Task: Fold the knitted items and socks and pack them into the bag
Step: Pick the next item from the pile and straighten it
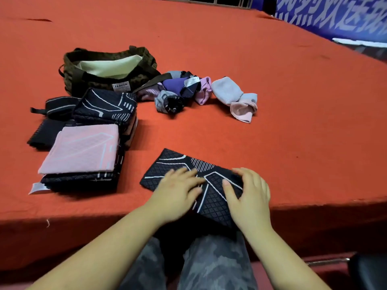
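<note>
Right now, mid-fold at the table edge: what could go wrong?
1. The black knitted piece overhangs the table edge under the left hand and right hand; it might slide off if released.
2. The near stack topped by the pink piece looks uneven and may topple.
3. The loose socks are still unfolded.

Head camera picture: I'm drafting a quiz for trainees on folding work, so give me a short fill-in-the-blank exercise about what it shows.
1. Both hands, left hand and right hand, rest on a black patterned ____ item.
2. The item on top of the nearer folded stack is ____.
3. The label on the bag reads ____.
4. The cloth on the table is ____.

Missing words: knitted; pink; FASHION; red
</note>
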`<state>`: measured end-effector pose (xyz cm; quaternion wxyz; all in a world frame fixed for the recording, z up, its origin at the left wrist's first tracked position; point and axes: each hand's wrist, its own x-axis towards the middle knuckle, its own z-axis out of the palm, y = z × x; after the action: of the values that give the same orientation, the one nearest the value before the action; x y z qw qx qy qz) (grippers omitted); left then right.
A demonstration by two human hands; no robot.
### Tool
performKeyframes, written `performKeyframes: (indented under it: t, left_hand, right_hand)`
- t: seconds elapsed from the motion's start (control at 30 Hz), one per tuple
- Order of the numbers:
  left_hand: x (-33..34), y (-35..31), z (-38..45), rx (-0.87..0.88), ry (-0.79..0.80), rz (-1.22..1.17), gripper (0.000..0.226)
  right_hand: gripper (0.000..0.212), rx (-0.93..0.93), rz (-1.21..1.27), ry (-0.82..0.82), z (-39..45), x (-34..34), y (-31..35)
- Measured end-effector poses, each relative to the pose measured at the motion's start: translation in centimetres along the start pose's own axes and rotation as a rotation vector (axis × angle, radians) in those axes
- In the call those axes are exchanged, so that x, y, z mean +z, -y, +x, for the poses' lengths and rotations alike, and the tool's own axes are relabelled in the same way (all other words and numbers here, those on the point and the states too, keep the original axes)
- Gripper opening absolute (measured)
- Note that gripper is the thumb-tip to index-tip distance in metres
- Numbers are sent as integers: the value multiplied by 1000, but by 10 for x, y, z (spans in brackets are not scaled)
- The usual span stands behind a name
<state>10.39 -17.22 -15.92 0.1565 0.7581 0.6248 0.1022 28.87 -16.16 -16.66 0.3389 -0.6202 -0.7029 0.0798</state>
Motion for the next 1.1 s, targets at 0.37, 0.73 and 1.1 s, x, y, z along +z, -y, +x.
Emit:
performKeyframes:
  t: [0.37,0.73,1.1]
  left_hand:
    - [-29,55,5,-527,-207,-295,49]
    - [-25,47,-1,-716,-161,-453,69]
    - [-49,25,9,-649,-29,-1266,12]
  right_hand:
    - [46,156,80,214,46,-3,3]
    - [58,-236,-25,406,58,41,57]
    - [71,104,-291,505,52,34,17]
